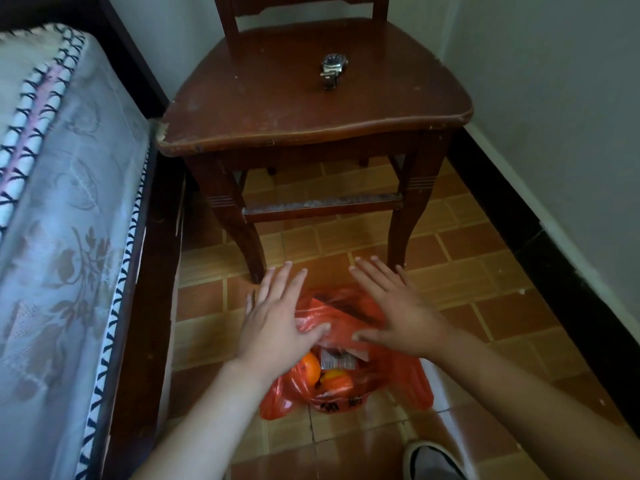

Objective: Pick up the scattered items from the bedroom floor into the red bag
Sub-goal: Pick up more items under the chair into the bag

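Low in the frame's centre the red bag (343, 375) sits on the tiled floor (485, 306), oranges (308, 367) and a small packet (337, 360) showing inside; it looks thin, limp and crinkly, best gathered by its loose handles. Both the left hand (277, 323) and right hand (391, 313) hover flat above it, fingers spread, gripping nothing. Beyond, the wooden chair (311, 109) with a wristwatch (333, 69) blocks ahead, the bed (69, 202) hems the left edge, leaving open tile toward the right.

You're in a home bedroom: a lace-draped bed (62, 209) beside a worn wooden chair (311, 109) on a tiled floor (485, 306)
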The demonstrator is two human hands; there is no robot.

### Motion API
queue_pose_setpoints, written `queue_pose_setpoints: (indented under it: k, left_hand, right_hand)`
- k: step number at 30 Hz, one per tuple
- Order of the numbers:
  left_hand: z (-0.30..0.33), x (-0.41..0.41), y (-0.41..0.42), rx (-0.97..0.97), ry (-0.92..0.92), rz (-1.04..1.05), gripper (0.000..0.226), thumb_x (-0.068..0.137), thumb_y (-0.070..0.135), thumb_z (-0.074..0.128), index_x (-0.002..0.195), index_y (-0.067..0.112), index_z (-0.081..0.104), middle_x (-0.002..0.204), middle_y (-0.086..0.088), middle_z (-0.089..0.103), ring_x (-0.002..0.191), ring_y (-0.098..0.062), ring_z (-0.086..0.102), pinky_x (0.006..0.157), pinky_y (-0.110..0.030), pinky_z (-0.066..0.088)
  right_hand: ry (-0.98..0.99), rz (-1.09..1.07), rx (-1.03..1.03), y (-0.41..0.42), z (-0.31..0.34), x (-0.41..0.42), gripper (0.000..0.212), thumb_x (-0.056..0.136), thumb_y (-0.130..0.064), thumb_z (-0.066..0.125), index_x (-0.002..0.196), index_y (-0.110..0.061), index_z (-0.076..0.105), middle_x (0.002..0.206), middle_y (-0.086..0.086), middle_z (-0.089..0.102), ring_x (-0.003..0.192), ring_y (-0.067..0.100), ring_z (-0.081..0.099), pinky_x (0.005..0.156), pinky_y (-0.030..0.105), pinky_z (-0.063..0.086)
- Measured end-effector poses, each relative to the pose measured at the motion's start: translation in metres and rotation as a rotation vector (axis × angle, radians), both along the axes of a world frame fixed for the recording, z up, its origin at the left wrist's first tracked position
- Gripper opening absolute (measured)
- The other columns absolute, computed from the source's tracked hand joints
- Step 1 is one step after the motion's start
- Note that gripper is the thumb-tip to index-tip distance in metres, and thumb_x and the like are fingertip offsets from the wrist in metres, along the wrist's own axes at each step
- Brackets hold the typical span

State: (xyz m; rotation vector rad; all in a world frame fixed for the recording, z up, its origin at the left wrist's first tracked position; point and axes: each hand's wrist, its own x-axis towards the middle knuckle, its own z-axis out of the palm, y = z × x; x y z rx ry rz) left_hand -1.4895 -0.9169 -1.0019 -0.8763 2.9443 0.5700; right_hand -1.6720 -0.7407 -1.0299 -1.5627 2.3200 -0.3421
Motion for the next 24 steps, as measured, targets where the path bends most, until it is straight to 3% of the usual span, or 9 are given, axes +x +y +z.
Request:
queue_pose_setpoints:
  k: [3, 8, 14, 17, 21, 24]
  left_hand:
    - [0.044, -0.014, -0.008, -0.075, 0.179, 0.016, 0.092, 0.087, 0.073, 0.057, 0.162, 0.036, 0.02, 0.172, 0.012, 0.008, 0.159, -0.011, -0.002, 0.127, -0.053, 0.02]
    - [0.106, -0.036, -0.021, -0.219, 0.377, -0.053, 0.079, 0.094, 0.06, 0.06, 0.16, 0.027, 0.032, 0.168, 0.006, 0.026, 0.158, -0.013, 0.013, 0.125, -0.048, 0.028]
    - [0.162, -0.064, -0.04, -0.321, 0.478, -0.107, 0.068, 0.097, 0.046, 0.061, 0.156, 0.02, 0.04, 0.163, 0.0, 0.037, 0.155, -0.018, 0.024, 0.123, -0.047, 0.032]
    - [0.178, -0.078, -0.053, -0.341, 0.449, -0.093, 0.069, 0.096, 0.047, 0.061, 0.157, 0.021, 0.039, 0.163, -0.001, 0.037, 0.154, -0.02, 0.025, 0.123, -0.049, 0.031]
    - [0.183, -0.086, -0.059, -0.339, 0.435, -0.08, 0.069, 0.097, 0.047, 0.062, 0.157, 0.023, 0.039, 0.162, 0.001, 0.038, 0.154, -0.018, 0.025, 0.124, -0.049, 0.03]
    - [0.174, -0.086, -0.063, -0.338, 0.385, -0.058, 0.072, 0.096, 0.05, 0.061, 0.158, 0.025, 0.036, 0.163, 0.002, 0.036, 0.155, -0.018, 0.023, 0.124, -0.05, 0.029]
  right_hand:
    - [0.025, -0.005, -0.151, -0.018, 0.051, -0.009, 0.102, 0.088, -0.074, 0.056, 0.164, -0.034, 0.001, 0.171, -0.016, -0.008, 0.156, 0.006, -0.016, 0.128, 0.051, 0.01]
    - [0.108, 0.03, -0.467, -0.044, 0.126, -0.015, 0.079, 0.098, -0.054, 0.061, 0.161, -0.022, 0.027, 0.17, -0.006, 0.019, 0.158, 0.011, 0.01, 0.125, 0.045, 0.026]
    - [0.185, 0.001, -0.66, -0.08, 0.184, -0.04, 0.066, 0.1, -0.046, 0.061, 0.156, -0.018, 0.039, 0.163, 0.0, 0.033, 0.153, 0.015, 0.026, 0.121, 0.045, 0.034]
    - [0.202, -0.046, -0.624, -0.109, 0.201, -0.058, 0.068, 0.1, -0.047, 0.059, 0.158, -0.023, 0.034, 0.165, -0.002, 0.028, 0.154, 0.016, 0.023, 0.123, 0.045, 0.032]
    - [0.209, -0.106, -0.386, -0.139, 0.202, -0.083, 0.077, 0.098, -0.061, 0.051, 0.162, -0.025, 0.024, 0.171, -0.002, 0.015, 0.158, 0.023, 0.009, 0.125, 0.053, 0.023]
    - [0.206, -0.12, -0.363, -0.152, 0.204, -0.093, 0.081, 0.098, -0.066, 0.047, 0.163, -0.027, 0.019, 0.172, -0.002, 0.011, 0.158, 0.024, 0.006, 0.125, 0.052, 0.018]
